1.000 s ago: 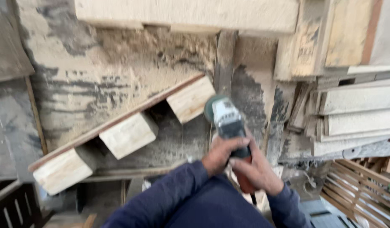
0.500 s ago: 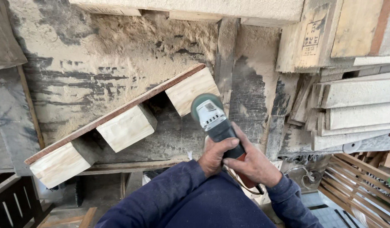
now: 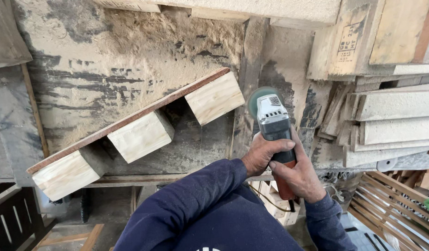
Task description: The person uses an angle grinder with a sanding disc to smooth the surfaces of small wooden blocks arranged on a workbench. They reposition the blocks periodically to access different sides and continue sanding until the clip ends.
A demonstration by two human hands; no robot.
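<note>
angle grinder (image 3: 273, 122): 1; left hand (image 3: 263, 155), right hand (image 3: 300, 174) both clamped on it; wooden blocks (image 3: 141, 135): 3

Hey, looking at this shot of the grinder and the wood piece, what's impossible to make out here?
- Head view: the angle grinder disc is blurred, so its type and wear can't be told.
- The grinder's handle is covered by the left hand and right hand.
- The wooden piece with three blocks: its far face is turned away.
- The crate is cut off by the right edge.
</note>
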